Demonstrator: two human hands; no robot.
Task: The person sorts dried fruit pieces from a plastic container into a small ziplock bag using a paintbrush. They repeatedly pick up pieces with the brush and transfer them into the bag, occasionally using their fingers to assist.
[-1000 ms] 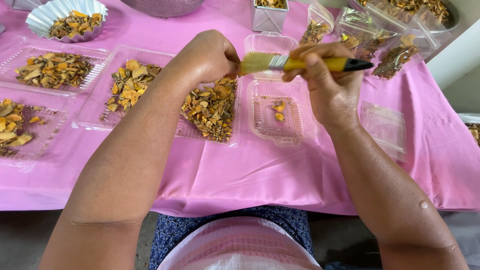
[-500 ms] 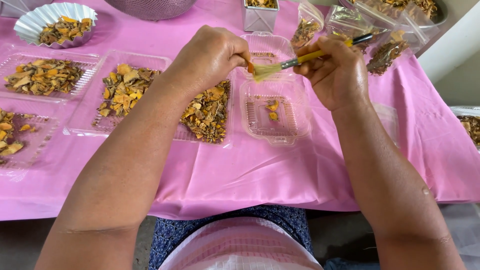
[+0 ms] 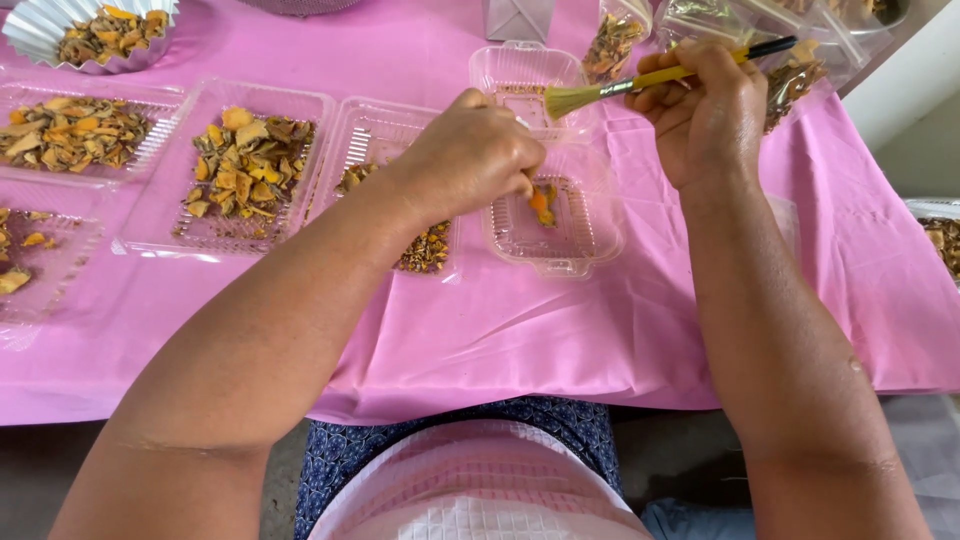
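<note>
Left hand (image 3: pixel 470 155) is pinching an orange dried piece (image 3: pixel 541 206) over the clear plastic clamshell box (image 3: pixel 560 250), while right hand (image 3: pixel 705 120) is gripping a yellow-handled brush (image 3: pixel 640 82).

I see bright, even daylight with no hard glare; the pink worktop (image 3: pixel 640 330) looks saturated. My forearms throw only soft, faint shadows. Clear plastic trays (image 3: pixel 250 170) catch small highlights on their ribs. Focus is sharp at centre, and the wide lens bends the edges slightly.

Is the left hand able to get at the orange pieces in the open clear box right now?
Probably yes: the left hand hangs over the open clear box, fingertips at the orange pieces, nothing between.
</note>
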